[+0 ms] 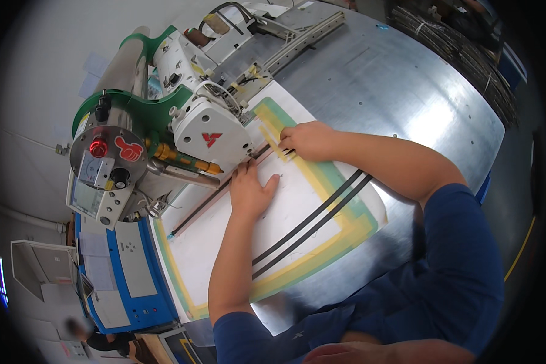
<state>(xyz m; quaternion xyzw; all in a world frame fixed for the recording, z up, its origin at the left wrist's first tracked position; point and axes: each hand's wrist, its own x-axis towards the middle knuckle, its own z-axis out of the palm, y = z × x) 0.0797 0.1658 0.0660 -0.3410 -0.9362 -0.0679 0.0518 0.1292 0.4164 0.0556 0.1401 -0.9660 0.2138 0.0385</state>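
Observation:
My left hand [252, 191] lies flat on a white sheet [297, 197] bordered with yellow and green tape. Its fingers are stretched out toward a narrow dark strip [201, 207] that runs diagonally in a pinkish channel beside the machine head. At the sheet's far right edge, my right hand [309, 139] is closed in a pinch over the yellow tape [268, 124]. A bit of something dark shows under its fingertips; what they grip is mostly hidden. Two black bands [312, 227] cross the sheet below my right forearm.
A white and green sewing machine head [209, 130] stands just beyond my hands, with a round control unit bearing a red button [99, 147] at left. A broad metal table [400, 85] stretches to the right. Blue cabinet [133, 273] at left; a person [106, 343] is far off.

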